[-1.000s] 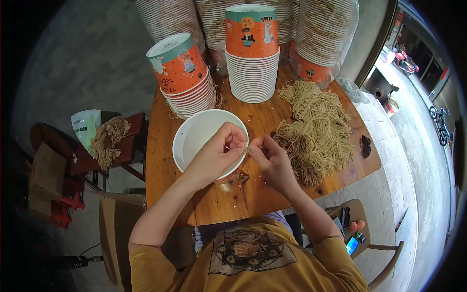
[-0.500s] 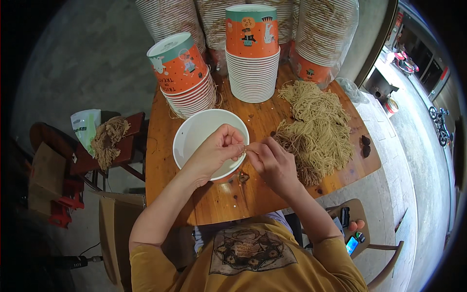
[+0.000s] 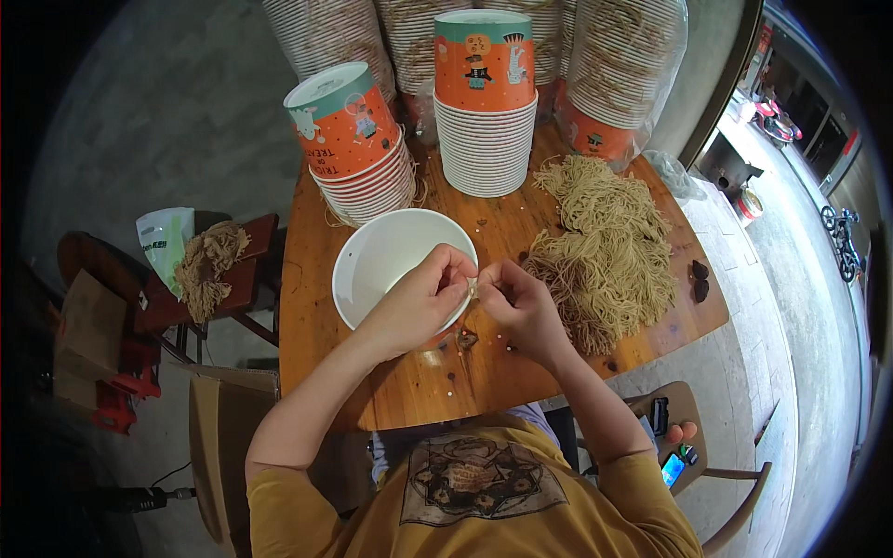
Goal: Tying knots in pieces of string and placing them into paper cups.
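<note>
Nearest the body, both hands meet over the wooden counter [image 3: 372, 372]. The left hand [image 3: 423, 302] lies across the near rim of a white bowl [image 3: 381, 256], its fingers curled and pinched toward the right hand [image 3: 521, 302]. Each grip is clenched on something small where the fingertips meet; it looks like a thin strand, too small to tell surely. Just right of the right hand lies a heap of tan noodles [image 3: 605, 251], touching the counter and spreading toward its far edge. Beyond the bowl stand two stacks of orange cups: one tilted [image 3: 358, 144] at the left, one upright [image 3: 486, 102] in the middle. Farther back rise taller bagged stacks [image 3: 623, 70].
</note>
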`<state>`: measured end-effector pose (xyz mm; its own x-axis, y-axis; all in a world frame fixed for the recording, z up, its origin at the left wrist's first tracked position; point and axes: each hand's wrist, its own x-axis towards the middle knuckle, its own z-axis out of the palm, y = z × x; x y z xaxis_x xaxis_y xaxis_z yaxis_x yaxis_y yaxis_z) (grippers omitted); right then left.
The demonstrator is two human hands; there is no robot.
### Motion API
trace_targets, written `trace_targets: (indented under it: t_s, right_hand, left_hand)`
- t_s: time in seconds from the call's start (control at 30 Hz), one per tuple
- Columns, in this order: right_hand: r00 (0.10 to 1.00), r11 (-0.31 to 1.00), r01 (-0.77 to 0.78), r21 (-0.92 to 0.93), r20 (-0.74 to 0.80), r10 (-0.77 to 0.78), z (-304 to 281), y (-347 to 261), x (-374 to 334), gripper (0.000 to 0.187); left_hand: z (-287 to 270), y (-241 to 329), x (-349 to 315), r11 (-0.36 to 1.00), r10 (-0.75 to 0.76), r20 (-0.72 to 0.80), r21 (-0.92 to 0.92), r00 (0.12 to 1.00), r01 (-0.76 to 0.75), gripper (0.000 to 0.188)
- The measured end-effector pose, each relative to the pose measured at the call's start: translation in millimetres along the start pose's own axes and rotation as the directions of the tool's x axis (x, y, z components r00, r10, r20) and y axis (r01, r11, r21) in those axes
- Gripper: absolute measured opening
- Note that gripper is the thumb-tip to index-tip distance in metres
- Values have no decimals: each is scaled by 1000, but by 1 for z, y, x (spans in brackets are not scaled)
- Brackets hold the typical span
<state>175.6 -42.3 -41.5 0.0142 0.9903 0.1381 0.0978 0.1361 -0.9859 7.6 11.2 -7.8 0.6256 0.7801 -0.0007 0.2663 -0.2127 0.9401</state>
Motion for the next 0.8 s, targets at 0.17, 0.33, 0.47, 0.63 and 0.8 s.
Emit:
trace_targets:
  t_s: [0.17,0.33,0.47,0.63,0.8]
  right_hand:
    - [991,972,-120,200,86,104,-2,1,1,17]
    - [979,957,-200,210,86,186,-3,-3,-1,20]
    - [946,914,-319,251,150,289,-8,-6,-2,20]
    - [963,902,-267,339,112,243,-4,0,-5,21]
    - [970,931,-242,274,56,235,-1,-6,-7,20]
  left_hand:
    - [1,0,-4,945,189,-74,286,979,-160,8]
    - [5,7,-9,907,204,-109,395,973,-146,6]
    - [4,9,-9,910,187,-104,394,977,-132,5]
    - [3,9,-8,951,90,-102,305,991,-55,8]
    - [2,14,-8,963,15,-83,270,996,8,9]
